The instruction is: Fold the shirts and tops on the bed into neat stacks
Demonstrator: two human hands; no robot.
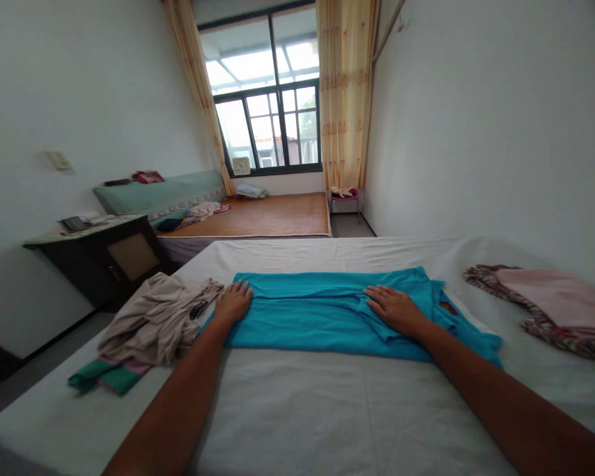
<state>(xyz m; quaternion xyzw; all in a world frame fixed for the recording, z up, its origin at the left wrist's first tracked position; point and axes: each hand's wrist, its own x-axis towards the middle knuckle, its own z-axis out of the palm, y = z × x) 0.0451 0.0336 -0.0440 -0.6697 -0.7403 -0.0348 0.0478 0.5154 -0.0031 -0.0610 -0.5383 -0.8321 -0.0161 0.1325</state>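
Note:
A turquoise garment, folded into a long band, lies across the white bed sheet. My left hand rests flat on its left end, fingers stretched out. Toward the other end, my right hand lies open on the cloth, palm down. Beyond that hand the right end is loose and uneven, with a small patch of coloured print showing. Just left of my left hand is a crumpled beige garment with green and pink trim at its lower edge.
A pink garment with patterned edging lies at the right. Behind stands another bed with a brown mat, below the window. A dark cabinet stands at the left, and a small stool by the curtain.

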